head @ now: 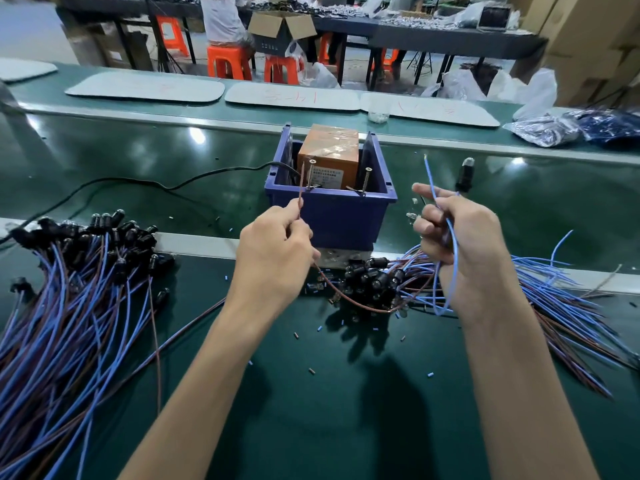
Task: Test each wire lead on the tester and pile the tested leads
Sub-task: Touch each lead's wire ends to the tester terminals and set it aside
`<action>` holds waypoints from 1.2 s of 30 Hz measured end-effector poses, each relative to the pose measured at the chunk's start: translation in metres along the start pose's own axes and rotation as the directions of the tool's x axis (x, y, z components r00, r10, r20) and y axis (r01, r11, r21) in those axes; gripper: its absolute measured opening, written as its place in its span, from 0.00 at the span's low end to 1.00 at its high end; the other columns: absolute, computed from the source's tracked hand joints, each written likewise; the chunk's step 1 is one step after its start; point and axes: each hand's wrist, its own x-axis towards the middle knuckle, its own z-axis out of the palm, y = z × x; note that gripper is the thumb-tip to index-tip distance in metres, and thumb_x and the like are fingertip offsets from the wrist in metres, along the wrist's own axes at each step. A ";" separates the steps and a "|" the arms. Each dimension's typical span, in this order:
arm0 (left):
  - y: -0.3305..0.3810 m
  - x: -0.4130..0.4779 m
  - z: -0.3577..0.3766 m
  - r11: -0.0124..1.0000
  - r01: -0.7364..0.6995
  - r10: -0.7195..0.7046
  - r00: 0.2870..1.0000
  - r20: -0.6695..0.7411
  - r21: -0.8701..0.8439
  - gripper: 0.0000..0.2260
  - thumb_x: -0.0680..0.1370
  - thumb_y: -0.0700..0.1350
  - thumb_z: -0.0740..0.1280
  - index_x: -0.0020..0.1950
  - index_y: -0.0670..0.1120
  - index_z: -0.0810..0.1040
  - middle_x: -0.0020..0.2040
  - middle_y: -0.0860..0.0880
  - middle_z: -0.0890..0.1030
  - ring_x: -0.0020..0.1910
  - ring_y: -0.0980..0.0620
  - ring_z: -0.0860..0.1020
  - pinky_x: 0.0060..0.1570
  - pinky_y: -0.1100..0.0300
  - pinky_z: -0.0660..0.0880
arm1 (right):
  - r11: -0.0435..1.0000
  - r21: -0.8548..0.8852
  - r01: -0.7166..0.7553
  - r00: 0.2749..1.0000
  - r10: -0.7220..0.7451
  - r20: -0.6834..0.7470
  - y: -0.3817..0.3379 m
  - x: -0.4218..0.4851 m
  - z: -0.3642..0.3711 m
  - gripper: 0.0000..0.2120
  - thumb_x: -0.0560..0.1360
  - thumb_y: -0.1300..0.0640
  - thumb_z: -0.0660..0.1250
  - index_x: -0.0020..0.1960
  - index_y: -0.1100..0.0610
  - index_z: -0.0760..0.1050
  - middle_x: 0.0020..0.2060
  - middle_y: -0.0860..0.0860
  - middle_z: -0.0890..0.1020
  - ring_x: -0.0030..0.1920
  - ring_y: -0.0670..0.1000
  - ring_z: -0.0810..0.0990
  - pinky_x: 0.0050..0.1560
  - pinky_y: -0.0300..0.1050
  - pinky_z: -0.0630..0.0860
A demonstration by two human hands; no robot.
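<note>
The tester is an orange box (328,154) standing in a blue bin (346,216), with two screws, a left screw (310,174) and a right screw (366,180), standing up at the bin's front rim. My left hand (277,251) pinches a brown wire (301,183) whose bare tip points up just left of the left screw. My right hand (460,244) grips a blue wire (431,181) whose tip rises right of the bin. Both wires loop down below my hands to the same lead.
A big pile of blue and brown leads with black lamp holders (79,271) lies at the left. Another heap (554,299) spreads at the right and in front of the bin. A black cable (138,183) runs left from the bin. Wire snippets dot the green belt (311,393).
</note>
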 end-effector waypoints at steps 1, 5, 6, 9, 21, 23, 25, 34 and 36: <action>0.001 0.000 0.001 1.000 -0.009 0.009 1.000 0.007 0.005 0.12 0.80 0.35 0.56 0.49 0.44 0.79 0.38 0.49 0.76 0.26 0.63 0.77 0.39 0.64 0.77 | 1.000 -0.020 -0.006 1.000 0.006 0.001 0.000 0.001 -0.001 0.16 0.81 0.65 0.50 0.46 0.59 0.76 0.24 0.46 0.65 0.20 0.41 0.67 0.16 0.31 0.55; 0.003 -0.002 0.003 0.996 -0.071 0.071 0.997 0.008 0.050 0.15 0.79 0.32 0.55 0.51 0.45 0.79 0.40 0.51 0.77 0.32 0.62 0.77 0.34 0.75 0.72 | 0.998 -0.068 0.005 1.000 -0.005 0.004 0.001 0.001 -0.004 0.15 0.81 0.65 0.52 0.50 0.58 0.78 0.30 0.48 0.66 0.19 0.42 0.67 0.18 0.31 0.57; 0.003 -0.002 0.003 0.996 -0.071 0.072 0.997 -0.001 0.059 0.14 0.79 0.33 0.56 0.53 0.43 0.80 0.41 0.51 0.78 0.34 0.60 0.77 0.35 0.74 0.71 | 0.998 -0.068 0.018 1.000 -0.017 0.012 0.002 0.001 -0.005 0.14 0.81 0.65 0.54 0.50 0.57 0.78 0.31 0.48 0.67 0.19 0.41 0.66 0.18 0.31 0.58; 0.002 -0.002 0.003 0.997 -0.030 0.031 0.999 -0.022 0.069 0.15 0.78 0.36 0.57 0.56 0.45 0.81 0.42 0.55 0.80 0.41 0.54 0.77 0.42 0.68 0.71 | 0.996 -0.063 0.061 0.998 -0.059 0.037 0.003 -0.001 -0.007 0.11 0.80 0.64 0.61 0.50 0.54 0.80 0.31 0.47 0.72 0.20 0.41 0.64 0.20 0.30 0.60; -0.004 -0.006 0.012 0.993 -0.050 0.038 0.993 0.115 0.103 0.15 0.79 0.39 0.64 0.64 0.48 0.78 0.38 0.60 0.82 0.39 0.54 0.82 0.50 0.61 0.78 | 0.993 -0.060 0.104 0.993 -0.108 -0.051 0.005 0.001 -0.007 0.08 0.77 0.68 0.61 0.44 0.62 0.79 0.33 0.51 0.79 0.21 0.41 0.65 0.21 0.30 0.60; -0.004 -0.005 0.011 0.995 -0.073 0.071 0.997 0.035 0.069 0.18 0.77 0.40 0.66 0.66 0.50 0.76 0.37 0.61 0.82 0.36 0.59 0.82 0.45 0.67 0.77 | 0.993 -0.060 0.102 0.993 -0.105 -0.051 0.004 0.002 -0.006 0.10 0.76 0.70 0.60 0.44 0.62 0.78 0.34 0.52 0.80 0.22 0.41 0.65 0.21 0.30 0.59; -0.004 -0.004 0.009 0.994 -0.100 0.102 0.994 -0.045 0.031 0.16 0.77 0.40 0.68 0.64 0.50 0.77 0.37 0.60 0.82 0.32 0.63 0.80 0.38 0.75 0.73 | 0.994 -0.058 0.097 0.994 -0.100 -0.048 0.005 0.002 -0.005 0.10 0.76 0.70 0.59 0.44 0.63 0.78 0.33 0.51 0.81 0.22 0.41 0.65 0.21 0.30 0.59; -0.014 0.003 0.003 0.995 0.012 -0.029 0.984 -0.176 -0.101 0.08 0.76 0.39 0.68 0.50 0.51 0.82 0.38 0.59 0.83 0.32 0.60 0.82 0.40 0.69 0.78 | 0.989 -0.129 0.070 0.997 -0.073 -0.022 0.010 0.001 -0.004 0.09 0.77 0.68 0.61 0.45 0.60 0.79 0.35 0.51 0.81 0.25 0.41 0.66 0.23 0.31 0.59; -0.018 0.006 0.004 0.994 0.050 -0.065 0.984 -0.167 -0.098 0.09 0.76 0.39 0.68 0.53 0.49 0.83 0.38 0.59 0.83 0.33 0.60 0.82 0.42 0.69 0.77 | 0.988 -0.144 0.061 0.998 -0.063 -0.013 0.012 0.002 -0.003 0.08 0.76 0.68 0.62 0.45 0.60 0.79 0.36 0.51 0.81 0.26 0.42 0.65 0.23 0.31 0.58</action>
